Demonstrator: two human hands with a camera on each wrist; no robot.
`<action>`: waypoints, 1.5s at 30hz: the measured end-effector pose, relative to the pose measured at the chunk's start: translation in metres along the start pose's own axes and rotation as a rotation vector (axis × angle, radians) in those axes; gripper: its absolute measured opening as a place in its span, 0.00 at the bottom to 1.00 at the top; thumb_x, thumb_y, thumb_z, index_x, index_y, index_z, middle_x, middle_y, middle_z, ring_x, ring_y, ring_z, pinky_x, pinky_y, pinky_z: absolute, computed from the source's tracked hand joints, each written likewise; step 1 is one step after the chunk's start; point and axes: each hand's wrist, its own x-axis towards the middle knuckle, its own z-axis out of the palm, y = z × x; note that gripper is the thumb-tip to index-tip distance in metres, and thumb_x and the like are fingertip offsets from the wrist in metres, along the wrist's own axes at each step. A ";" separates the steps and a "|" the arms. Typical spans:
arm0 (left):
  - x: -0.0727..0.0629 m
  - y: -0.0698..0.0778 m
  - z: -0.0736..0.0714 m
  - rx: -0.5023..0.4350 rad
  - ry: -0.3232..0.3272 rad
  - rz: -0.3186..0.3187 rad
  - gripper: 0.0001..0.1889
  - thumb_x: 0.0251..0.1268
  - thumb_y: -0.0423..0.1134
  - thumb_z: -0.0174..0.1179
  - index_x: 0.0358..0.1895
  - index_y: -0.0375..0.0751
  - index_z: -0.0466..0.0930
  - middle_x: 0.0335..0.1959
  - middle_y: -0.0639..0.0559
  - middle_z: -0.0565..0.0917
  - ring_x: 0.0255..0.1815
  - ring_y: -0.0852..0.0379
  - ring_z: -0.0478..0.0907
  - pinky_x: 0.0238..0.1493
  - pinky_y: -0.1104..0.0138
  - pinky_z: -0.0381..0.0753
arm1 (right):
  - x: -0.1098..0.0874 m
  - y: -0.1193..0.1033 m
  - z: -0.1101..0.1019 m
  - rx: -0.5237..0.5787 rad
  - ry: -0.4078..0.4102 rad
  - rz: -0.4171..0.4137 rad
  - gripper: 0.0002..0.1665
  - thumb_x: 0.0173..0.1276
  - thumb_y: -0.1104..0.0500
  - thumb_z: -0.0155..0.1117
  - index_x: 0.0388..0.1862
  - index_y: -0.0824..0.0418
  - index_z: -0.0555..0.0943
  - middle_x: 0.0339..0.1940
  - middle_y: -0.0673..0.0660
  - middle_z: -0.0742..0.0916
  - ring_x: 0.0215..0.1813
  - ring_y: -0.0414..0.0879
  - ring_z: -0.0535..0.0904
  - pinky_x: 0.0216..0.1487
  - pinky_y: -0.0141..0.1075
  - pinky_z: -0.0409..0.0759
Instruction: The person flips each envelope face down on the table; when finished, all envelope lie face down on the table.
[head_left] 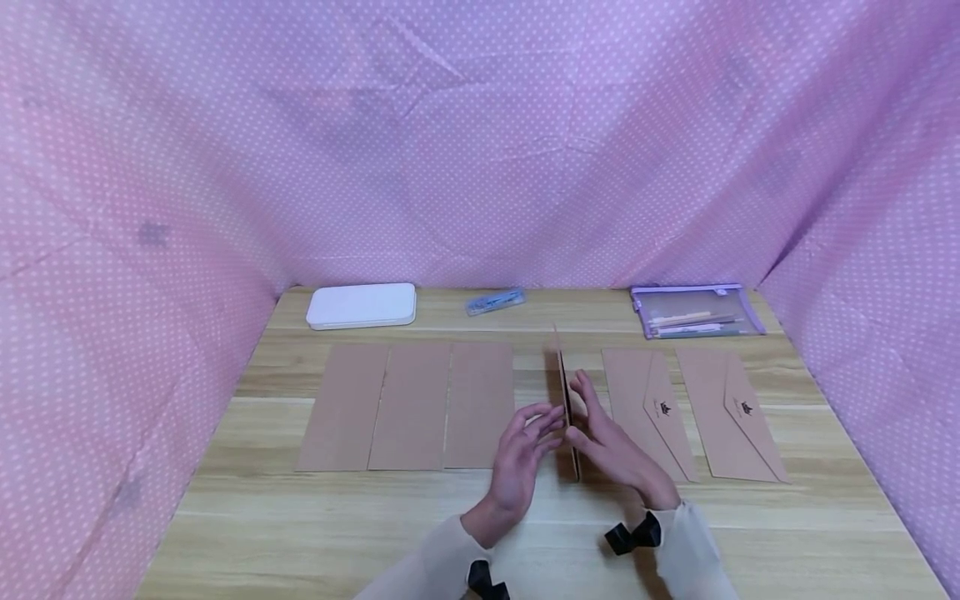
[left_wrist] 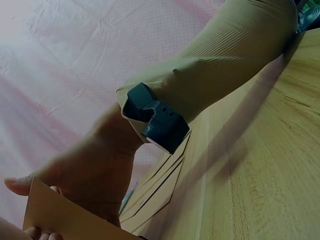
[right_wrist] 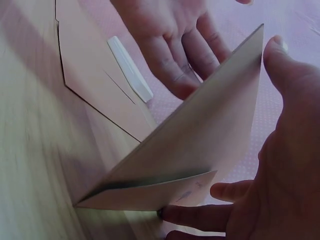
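Observation:
A brown kraft envelope [head_left: 566, 408] stands on its edge between the two hands, its flap side facing right. My left hand [head_left: 517, 454] is at its left face, fingers loosely bent, fingertips against or very near the paper. On the flap side, my right hand [head_left: 615, 442] is spread, its fingers reaching the lower part. In the right wrist view, the right thumb [right_wrist: 280, 57] lies by the upper corner and the flap [right_wrist: 150, 192] gapes slightly. The left wrist view shows the right hand [left_wrist: 95, 170] behind the envelope [left_wrist: 70, 215].
Three plain-side-up envelopes [head_left: 408, 408] lie in a row at left. Two flap-side-up envelopes [head_left: 645, 408] with crown prints lie at right. Along the back are a white case [head_left: 362, 306], a small blue item [head_left: 495, 302] and a purple-trimmed mesh pouch [head_left: 697, 311] holding pens.

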 end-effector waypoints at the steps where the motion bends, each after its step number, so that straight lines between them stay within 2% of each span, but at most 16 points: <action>1: 0.000 0.000 0.000 0.006 0.000 -0.001 0.20 0.71 0.37 0.39 0.62 0.38 0.67 0.68 0.39 0.76 0.63 0.54 0.75 0.66 0.59 0.73 | 0.000 0.000 0.000 0.008 -0.004 -0.005 0.50 0.80 0.50 0.49 0.82 0.51 0.27 0.82 0.73 0.49 0.69 0.81 0.65 0.64 0.67 0.74; 9: 0.005 -0.008 -0.001 0.061 -0.007 -0.017 0.23 0.70 0.38 0.41 0.64 0.29 0.65 0.69 0.28 0.71 0.63 0.56 0.75 0.66 0.58 0.72 | -0.001 0.001 0.002 0.068 -0.008 -0.008 0.48 0.81 0.49 0.46 0.82 0.49 0.26 0.81 0.77 0.48 0.71 0.83 0.60 0.65 0.68 0.72; 15: 0.008 -0.012 0.000 0.099 -0.036 -0.009 0.25 0.71 0.38 0.40 0.65 0.23 0.63 0.69 0.24 0.69 0.63 0.58 0.75 0.67 0.56 0.70 | -0.004 0.001 0.003 0.098 0.010 0.014 0.48 0.81 0.52 0.45 0.82 0.49 0.26 0.81 0.77 0.46 0.80 0.76 0.46 0.70 0.71 0.62; 18: 0.008 -0.014 0.000 0.116 -0.054 -0.016 0.26 0.71 0.38 0.40 0.65 0.21 0.61 0.69 0.23 0.68 0.63 0.61 0.75 0.67 0.56 0.68 | -0.005 0.001 0.002 0.108 0.017 0.022 0.48 0.81 0.54 0.45 0.82 0.50 0.25 0.81 0.76 0.45 0.80 0.76 0.44 0.70 0.72 0.60; 22: 0.007 -0.017 -0.001 0.137 -0.070 -0.028 0.27 0.71 0.38 0.40 0.66 0.19 0.61 0.69 0.23 0.68 0.62 0.63 0.74 0.66 0.58 0.67 | -0.007 0.000 0.002 0.116 0.027 0.051 0.48 0.81 0.55 0.44 0.81 0.52 0.24 0.81 0.77 0.44 0.80 0.76 0.44 0.70 0.73 0.61; 29: 0.008 -0.021 -0.003 0.173 -0.094 -0.058 0.27 0.70 0.39 0.41 0.65 0.20 0.61 0.69 0.23 0.68 0.62 0.62 0.72 0.67 0.58 0.66 | -0.011 -0.003 -0.002 0.114 0.030 0.101 0.49 0.80 0.55 0.46 0.81 0.46 0.23 0.78 0.83 0.52 0.76 0.79 0.55 0.68 0.71 0.66; 32: 0.008 -0.023 -0.004 0.181 -0.089 -0.085 0.27 0.69 0.37 0.42 0.65 0.20 0.62 0.68 0.22 0.68 0.63 0.58 0.72 0.67 0.59 0.66 | -0.013 -0.003 -0.005 0.127 0.034 0.104 0.51 0.79 0.56 0.47 0.81 0.45 0.23 0.77 0.82 0.55 0.75 0.77 0.59 0.69 0.69 0.65; 36: 0.008 -0.026 -0.006 0.187 -0.071 -0.117 0.26 0.68 0.35 0.43 0.64 0.19 0.63 0.69 0.23 0.69 0.69 0.45 0.70 0.67 0.60 0.67 | -0.015 -0.003 -0.009 0.105 0.053 0.106 0.52 0.77 0.60 0.47 0.81 0.46 0.24 0.78 0.80 0.55 0.75 0.76 0.61 0.69 0.68 0.65; 39: 0.007 -0.027 -0.007 0.208 -0.061 -0.139 0.26 0.69 0.36 0.43 0.64 0.18 0.63 0.69 0.24 0.69 0.74 0.37 0.66 0.66 0.62 0.68 | -0.016 -0.003 -0.012 0.066 0.066 0.098 0.51 0.75 0.63 0.47 0.82 0.48 0.28 0.82 0.74 0.48 0.78 0.76 0.53 0.72 0.70 0.58; 43: 0.006 -0.028 -0.009 0.223 -0.057 -0.168 0.26 0.70 0.36 0.43 0.65 0.19 0.64 0.70 0.25 0.69 0.75 0.35 0.64 0.65 0.63 0.69 | -0.017 -0.002 -0.015 0.035 0.074 0.088 0.48 0.74 0.64 0.48 0.84 0.50 0.36 0.85 0.66 0.44 0.82 0.72 0.41 0.76 0.70 0.45; 45: 0.005 -0.028 -0.010 0.223 -0.055 -0.178 0.26 0.69 0.36 0.43 0.65 0.20 0.64 0.70 0.26 0.70 0.76 0.35 0.64 0.65 0.63 0.69 | -0.017 -0.002 -0.016 0.019 0.080 0.087 0.47 0.74 0.64 0.49 0.84 0.49 0.40 0.85 0.65 0.47 0.82 0.69 0.41 0.82 0.54 0.46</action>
